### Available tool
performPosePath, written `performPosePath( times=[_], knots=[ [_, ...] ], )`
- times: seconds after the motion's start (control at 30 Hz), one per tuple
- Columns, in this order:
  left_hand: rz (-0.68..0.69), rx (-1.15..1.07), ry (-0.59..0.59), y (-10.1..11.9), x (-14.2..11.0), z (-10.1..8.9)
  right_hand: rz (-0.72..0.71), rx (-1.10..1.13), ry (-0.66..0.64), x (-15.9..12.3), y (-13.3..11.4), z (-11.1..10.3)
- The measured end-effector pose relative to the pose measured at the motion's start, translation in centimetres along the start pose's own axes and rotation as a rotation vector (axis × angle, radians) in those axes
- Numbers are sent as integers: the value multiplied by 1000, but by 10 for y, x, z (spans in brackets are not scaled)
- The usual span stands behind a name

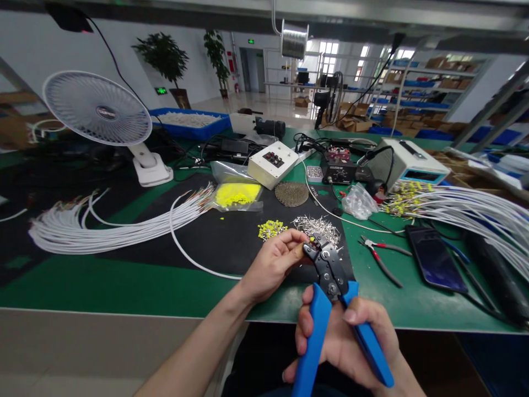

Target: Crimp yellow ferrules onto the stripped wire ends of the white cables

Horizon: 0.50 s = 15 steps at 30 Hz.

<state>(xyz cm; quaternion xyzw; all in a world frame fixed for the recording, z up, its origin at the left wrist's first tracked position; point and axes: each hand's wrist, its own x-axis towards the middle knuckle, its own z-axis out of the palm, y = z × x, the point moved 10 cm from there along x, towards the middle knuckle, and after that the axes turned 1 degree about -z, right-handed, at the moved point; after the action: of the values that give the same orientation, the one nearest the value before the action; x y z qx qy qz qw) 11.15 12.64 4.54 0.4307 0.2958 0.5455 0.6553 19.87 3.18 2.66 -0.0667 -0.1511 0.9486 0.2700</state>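
My left hand (273,264) is closed in a pinch at the jaws of the crimping pliers. A white cable (194,266) loops from the bundle on the left and runs behind this hand. At its fingertips a small yellow sleeve (312,239) shows by the jaws; the wire end itself is mostly hidden. My right hand (347,336) wraps around the blue handles of the crimping pliers (330,270), which are spread apart. Just beyond the jaws lie a pile of silvery pin terminals (318,226) and a smaller heap of yellow sleeved terminals (270,229).
White cables (124,234) lie left, and cables with yellow ends (463,204) right. Behind are a bag of yellow sleeves (237,194), a white switch box (273,164) and a fan (99,110). Red-handled cutters (382,259) and a phone (436,259) lie right.
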Motion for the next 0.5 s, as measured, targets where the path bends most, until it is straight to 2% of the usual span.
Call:
performPosePath(
  times=[0.23, 0.4, 0.5],
  knots=[
    [-1, 14, -21, 1, -2, -3, 17, 17, -53, 3, 8, 5],
    [3, 22, -22, 4, -4, -2, 36, 30, -14, 3, 13, 2],
    [-4, 19, -23, 5, -5, -2, 38, 32, -36, 3, 14, 3]
  ],
)
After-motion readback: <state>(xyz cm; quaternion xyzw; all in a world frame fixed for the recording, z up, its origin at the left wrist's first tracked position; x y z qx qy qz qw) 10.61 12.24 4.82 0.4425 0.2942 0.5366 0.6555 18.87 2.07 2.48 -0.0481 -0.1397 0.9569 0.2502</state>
